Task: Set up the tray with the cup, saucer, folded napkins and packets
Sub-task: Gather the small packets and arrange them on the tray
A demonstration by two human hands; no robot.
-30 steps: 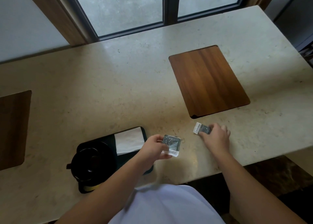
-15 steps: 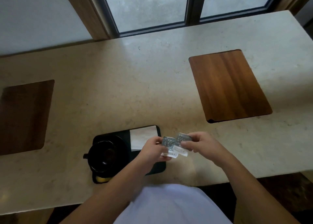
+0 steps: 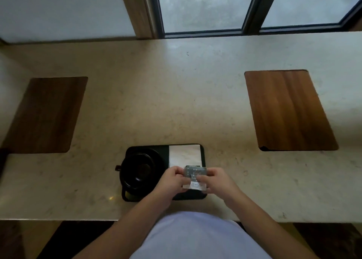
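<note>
Your left hand (image 3: pixel 172 177) and right hand (image 3: pixel 216 181) each pinch the packets (image 3: pixel 195 177) in a closed grip above the black tray (image 3: pixel 203 154), which holds cup (image 3: pixel 137 170) and napkin (image 3: pixel 185 155) on the bench (image 3: pixel 176 101)

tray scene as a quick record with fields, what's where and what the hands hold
surface: stone counter by a window
tray: black, near the front edge
cup: black, on the tray's left part
napkin: white, on the tray's right part
packets: held over the tray's right side
left hand: grips the packets
right hand: grips the packets
wood insets: one left, one right
</note>
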